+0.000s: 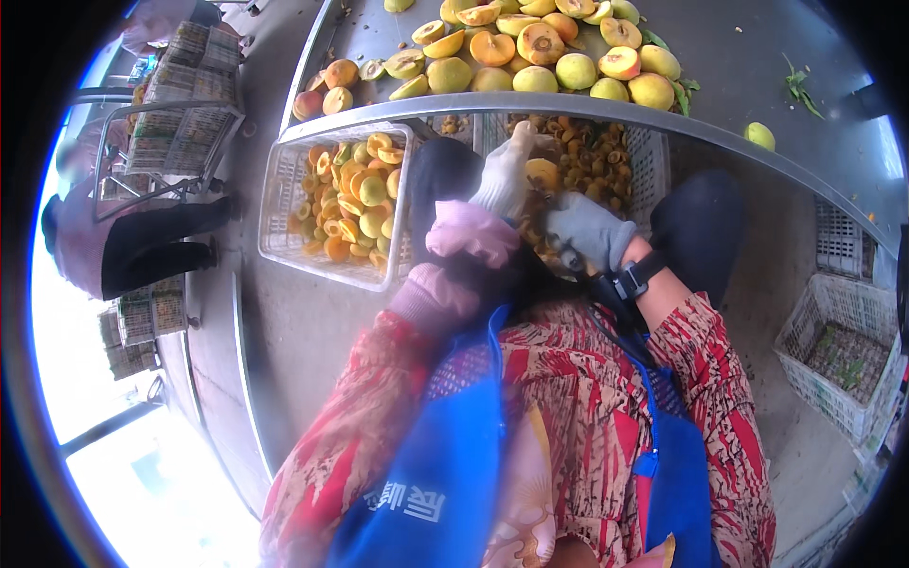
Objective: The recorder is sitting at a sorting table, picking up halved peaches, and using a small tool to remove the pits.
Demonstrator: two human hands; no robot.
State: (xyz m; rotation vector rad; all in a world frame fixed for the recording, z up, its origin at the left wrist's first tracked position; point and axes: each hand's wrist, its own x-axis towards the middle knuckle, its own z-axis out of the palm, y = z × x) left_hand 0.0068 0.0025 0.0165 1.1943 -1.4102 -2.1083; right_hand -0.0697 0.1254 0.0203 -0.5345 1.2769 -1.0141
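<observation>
My left hand (507, 175), in a white glove with a pink cuff, is closed at the table's front edge around an orange-yellow peach (543, 174). Close beside it on the right, my right hand (589, 230) wears a grey glove. Its fingers are curled, with something dark and rounded at them that I cannot make out. Both hands are over a crate (648, 175) of brownish-orange peach pits and scraps between my knees. On the metal table (720, 66) ahead lie several whole and halved yellow peaches (535, 45).
Left of my knee stands a white plastic crate (269, 210) of peach halves. A crate (793, 343) with leaves and debris sits at the right. Far left are a cart (163, 204) stacked with crates (185, 104) and a person in dark trousers (156, 246).
</observation>
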